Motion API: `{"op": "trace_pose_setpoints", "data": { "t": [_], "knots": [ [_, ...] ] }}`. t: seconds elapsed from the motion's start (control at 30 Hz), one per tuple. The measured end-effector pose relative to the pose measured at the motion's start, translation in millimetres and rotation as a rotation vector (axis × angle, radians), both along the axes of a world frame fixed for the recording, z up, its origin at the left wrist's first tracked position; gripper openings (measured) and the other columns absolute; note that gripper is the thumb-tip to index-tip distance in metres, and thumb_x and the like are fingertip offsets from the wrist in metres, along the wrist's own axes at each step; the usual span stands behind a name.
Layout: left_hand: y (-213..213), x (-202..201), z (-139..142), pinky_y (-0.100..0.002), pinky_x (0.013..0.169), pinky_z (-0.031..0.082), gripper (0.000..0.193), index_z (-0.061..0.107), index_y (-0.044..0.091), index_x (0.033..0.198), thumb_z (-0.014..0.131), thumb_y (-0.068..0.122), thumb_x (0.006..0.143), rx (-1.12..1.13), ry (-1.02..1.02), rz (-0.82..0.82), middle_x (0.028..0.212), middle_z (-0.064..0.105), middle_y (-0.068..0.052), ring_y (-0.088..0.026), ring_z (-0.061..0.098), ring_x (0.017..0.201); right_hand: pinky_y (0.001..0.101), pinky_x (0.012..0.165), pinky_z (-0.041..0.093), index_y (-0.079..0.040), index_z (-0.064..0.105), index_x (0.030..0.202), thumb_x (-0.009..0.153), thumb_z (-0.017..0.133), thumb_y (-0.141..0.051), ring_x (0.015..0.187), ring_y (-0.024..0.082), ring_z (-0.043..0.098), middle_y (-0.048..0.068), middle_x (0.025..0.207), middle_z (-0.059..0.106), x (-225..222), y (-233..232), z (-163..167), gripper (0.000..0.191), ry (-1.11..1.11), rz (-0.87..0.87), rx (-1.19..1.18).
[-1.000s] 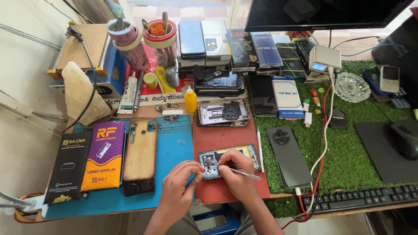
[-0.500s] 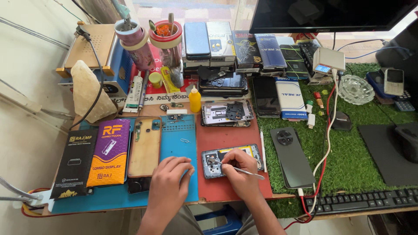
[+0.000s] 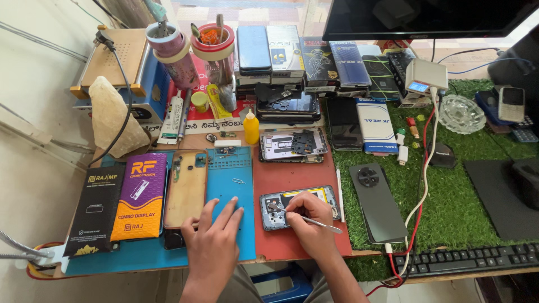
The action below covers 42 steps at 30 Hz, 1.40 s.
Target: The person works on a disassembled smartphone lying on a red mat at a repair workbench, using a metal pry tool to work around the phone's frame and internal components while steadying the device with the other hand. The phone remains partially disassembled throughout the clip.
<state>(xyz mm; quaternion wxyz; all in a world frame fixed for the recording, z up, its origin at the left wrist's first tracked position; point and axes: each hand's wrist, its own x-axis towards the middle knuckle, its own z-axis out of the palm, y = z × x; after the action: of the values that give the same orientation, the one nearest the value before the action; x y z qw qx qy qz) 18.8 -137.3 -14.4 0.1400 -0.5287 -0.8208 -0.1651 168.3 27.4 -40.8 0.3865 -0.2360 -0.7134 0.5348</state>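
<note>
Here, the bench as seen from the head camera:

Right hand (image 3: 310, 217): fingers pinched narrow around tweezers (image 3: 314, 221); the tips point left into the open phone (image 3: 299, 207).
Open phone: lies flat on the red mat (image 3: 292, 179), back cover off, insides exposed; the right hand rests over its middle.
Left hand (image 3: 215, 241): palm down, fingers spread wide, holding nothing; it rests on the blue mat (image 3: 236, 185), just left of the open phone.
Blue mat: carries a small metal clip (image 3: 238, 180) above the left hand.
Back cover (image 3: 185, 189): tan, flat, just left of the blue mat, touching the left thumb side.
Second phone (image 3: 293, 145): opened, at the top edge of the red mat, well above the hands.
Yellow bottle (image 3: 251, 127): upright, just left of the second phone.
Left cup (image 3: 175, 53): pink, ringed with tape rolls, holds tools; exact contents cannot be told.
Right cup (image 3: 213, 47): clear, tape-ringed, holds upright tools and orange items.
Glass dish (image 3: 461, 114): on the green turf, right side; contents cannot be told.
Black phone (image 3: 377, 202): face down on the turf, just right of the red mat.
</note>
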Motion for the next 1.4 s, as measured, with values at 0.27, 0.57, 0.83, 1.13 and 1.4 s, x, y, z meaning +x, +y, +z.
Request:
{"op": "trace_pose_setpoints", "data": {
  "t": [0.27,0.57,0.83,1.13,1.4],
  "knots": [
    [-5.3,-5.1,3.5,-0.046,0.094,0.031,0.025,0.078,0.018,0.101,0.072,0.017,0.077,0.119,-0.102,0.016,0.127,0.069,0.006,-0.024,0.053,0.122,0.0227,0.055,0.045,0.002,0.064,0.08,0.078,0.065,0.004,0.063,0.006,0.056,0.004,0.08,0.065,0.2,0.0,0.8,0.004,0.006,0.008,-0.028],
    [2.9,-8.8,8.4,-0.041,0.071,0.047,0.017,0.065,0.006,0.086,0.069,0.022,0.091,0.376,-0.444,0.009,0.079,0.069,-0.007,-0.029,0.066,0.08,0.0224,0.056,0.045,0.002,0.063,0.081,0.08,0.065,0.005,0.064,0.006,0.057,0.004,0.081,0.065,1.8,0.5,-2.0,0.004,0.031,0.032,-0.046],
    [1.3,-3.1,4.7,-0.043,0.052,0.04,0.033,0.057,0.002,0.073,0.068,0.021,0.097,0.344,-0.535,0.023,0.059,0.053,-0.014,-0.034,0.052,0.054,0.0227,0.056,0.045,0.002,0.064,0.081,0.079,0.065,0.005,0.064,0.006,0.056,0.004,0.081,0.065,1.5,1.7,-3.0,0.005,0.026,0.032,-0.038],
    [0.7,6.2,16.2,-0.024,0.056,0.055,0.013,0.072,-0.001,0.09,0.075,0.012,0.088,0.554,-0.811,-0.092,0.075,0.076,-0.006,-0.008,0.07,0.06,0.023,0.056,0.046,0.002,0.064,0.082,0.08,0.065,0.005,0.064,0.006,0.057,0.005,0.083,0.065,2.4,1.5,-2.5,0.004,0.041,0.047,-0.055],
    [4.6,9.6,14.3,-0.024,0.062,0.061,0.009,0.074,-0.002,0.094,0.07,0.005,0.09,0.519,-0.999,-0.058,0.081,0.08,-0.006,-0.009,0.076,0.068,0.0227,0.056,0.046,0.002,0.064,0.082,0.08,0.065,0.005,0.064,0.006,0.057,0.005,0.083,0.066,3.2,1.7,-3.3,0.004,0.041,0.049,-0.038]
  ]
}}
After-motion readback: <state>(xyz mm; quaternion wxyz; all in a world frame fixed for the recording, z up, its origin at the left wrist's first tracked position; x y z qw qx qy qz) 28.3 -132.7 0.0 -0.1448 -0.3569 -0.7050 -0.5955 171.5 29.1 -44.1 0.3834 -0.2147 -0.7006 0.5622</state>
